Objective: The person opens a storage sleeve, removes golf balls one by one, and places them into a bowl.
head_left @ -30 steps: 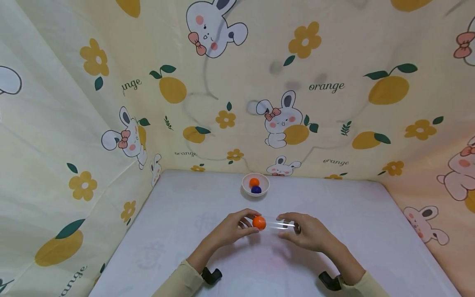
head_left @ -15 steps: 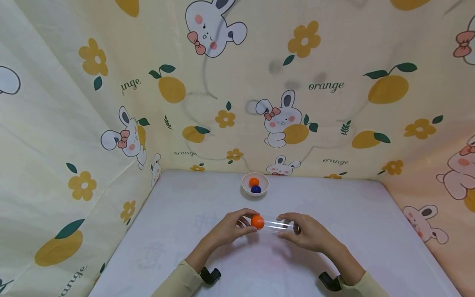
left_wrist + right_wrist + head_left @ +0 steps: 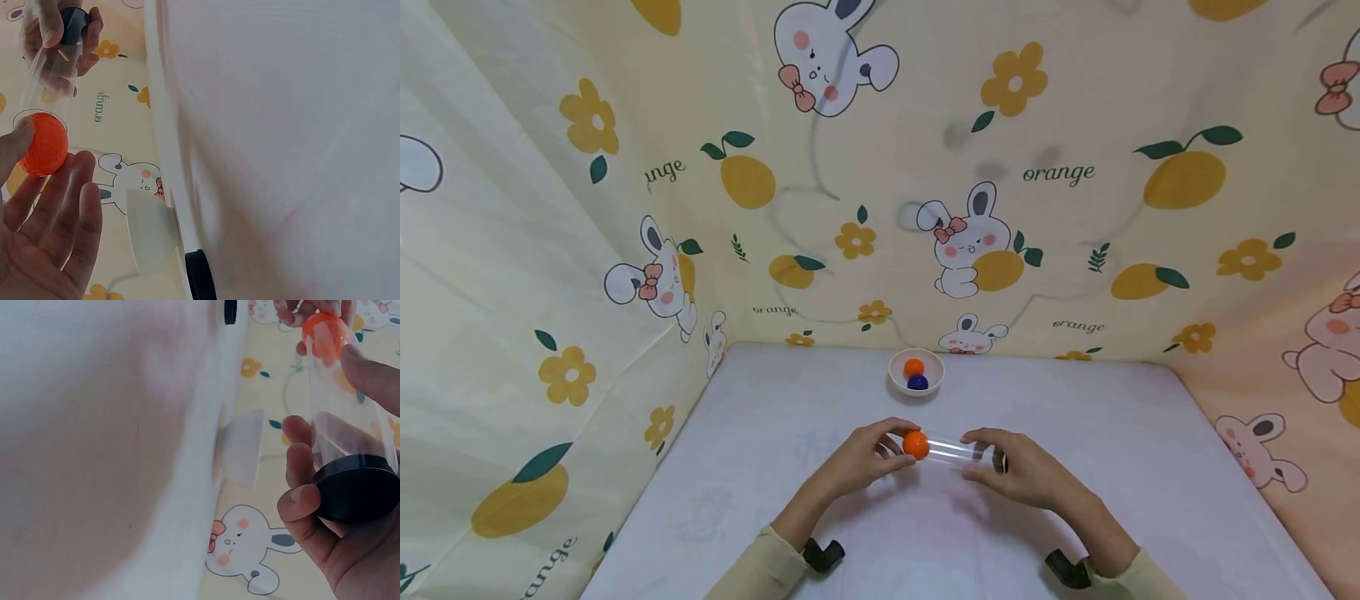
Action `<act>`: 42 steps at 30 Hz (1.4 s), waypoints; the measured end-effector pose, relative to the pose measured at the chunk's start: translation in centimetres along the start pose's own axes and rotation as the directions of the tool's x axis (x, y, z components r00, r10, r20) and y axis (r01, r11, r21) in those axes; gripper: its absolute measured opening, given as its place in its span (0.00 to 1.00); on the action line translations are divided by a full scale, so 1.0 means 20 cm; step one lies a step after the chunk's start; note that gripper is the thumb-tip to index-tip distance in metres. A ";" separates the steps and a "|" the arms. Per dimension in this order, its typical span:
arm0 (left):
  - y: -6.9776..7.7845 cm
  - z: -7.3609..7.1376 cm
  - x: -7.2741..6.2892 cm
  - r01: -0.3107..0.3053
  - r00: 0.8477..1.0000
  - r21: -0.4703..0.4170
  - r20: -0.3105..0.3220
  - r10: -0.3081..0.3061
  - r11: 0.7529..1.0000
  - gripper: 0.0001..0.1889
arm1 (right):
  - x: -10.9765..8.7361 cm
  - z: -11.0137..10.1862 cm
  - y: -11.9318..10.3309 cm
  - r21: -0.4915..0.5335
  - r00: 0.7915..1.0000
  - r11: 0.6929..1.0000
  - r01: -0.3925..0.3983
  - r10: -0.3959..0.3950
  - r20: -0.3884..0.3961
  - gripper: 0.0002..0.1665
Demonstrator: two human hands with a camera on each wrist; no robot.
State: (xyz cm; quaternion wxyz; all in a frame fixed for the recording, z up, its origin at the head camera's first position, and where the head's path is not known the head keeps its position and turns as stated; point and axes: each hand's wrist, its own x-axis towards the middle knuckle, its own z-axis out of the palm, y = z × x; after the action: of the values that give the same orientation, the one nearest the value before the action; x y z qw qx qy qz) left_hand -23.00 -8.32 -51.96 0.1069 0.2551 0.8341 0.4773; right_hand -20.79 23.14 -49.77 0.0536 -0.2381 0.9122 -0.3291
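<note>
My left hand (image 3: pixel 863 457) pinches an orange ball (image 3: pixel 915 445) between thumb and fingers, right at the uncapped end of a clear tube (image 3: pixel 951 451). My right hand (image 3: pixel 1030 467) grips that tube near its other end, thumb on one side and fingers on the other. A black cap (image 3: pixel 356 487) closes the end by the right palm, as the right wrist view shows. Tube and ball are held above the table, the tube lying nearly level. Seen from the left wrist, the ball (image 3: pixel 47 145) overlaps the tube's rim, and its lower side rests by the fingertips.
Behind the hands, a small white bowl (image 3: pixel 892 385) stands on the white-covered table (image 3: pixel 775 400). It holds an orange ball (image 3: pixel 913 367) and a dark blue ball (image 3: pixel 917 382). Printed cloth walls (image 3: pixel 880 150) rise behind and at both sides. Each wrist wears a black device (image 3: pixel 823 556).
The left hand and the ball have shifted slightly left and away from the body. The tube's near-ball end has followed, tilting a little, while the right hand stays almost still.
</note>
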 end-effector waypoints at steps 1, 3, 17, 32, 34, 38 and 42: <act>0.00 0.00 0.00 0.001 1.000 0.004 -0.004 -0.001 1.000 0.25 | 0.00 0.00 0.00 0.002 1.000 1.000 0.001 -0.001 0.001 0.34; 0.00 0.00 0.00 -0.002 1.000 0.014 -0.012 0.002 1.000 0.25 | 0.00 0.00 0.01 0.003 1.000 1.000 0.001 -0.001 0.001 0.34; -0.03 -0.06 0.01 0.011 0.998 0.037 -0.060 -0.009 0.999 0.23 | -0.03 0.01 0.04 -0.017 0.998 0.999 0.046 -0.047 -0.044 0.28; -0.07 -0.12 0.06 0.039 0.995 0.046 -0.089 -0.035 0.998 0.24 | -0.04 0.01 0.06 -0.001 0.998 0.999 0.048 -0.048 -0.051 0.30; -0.07 -0.12 0.07 0.041 0.995 0.041 -0.094 -0.037 0.998 0.25 | -0.04 0.01 0.06 -0.005 0.997 0.999 0.051 -0.051 -0.055 0.30; -0.07 -0.14 0.09 0.040 0.994 0.034 -0.103 -0.036 0.999 0.26 | -0.05 0.01 0.07 -0.020 0.996 0.999 0.050 -0.051 -0.069 0.30; -0.08 -0.16 0.12 0.040 0.994 0.039 -0.103 -0.035 0.998 0.25 | -0.05 0.01 0.08 -0.021 0.997 0.999 0.035 -0.037 -0.064 0.30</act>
State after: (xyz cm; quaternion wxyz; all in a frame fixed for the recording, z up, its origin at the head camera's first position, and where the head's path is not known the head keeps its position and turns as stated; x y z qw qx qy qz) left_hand -26.90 -10.16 -51.57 0.0675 0.2167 0.8527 0.4704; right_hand -20.49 24.53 -50.95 0.0160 -0.2442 0.9123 -0.3284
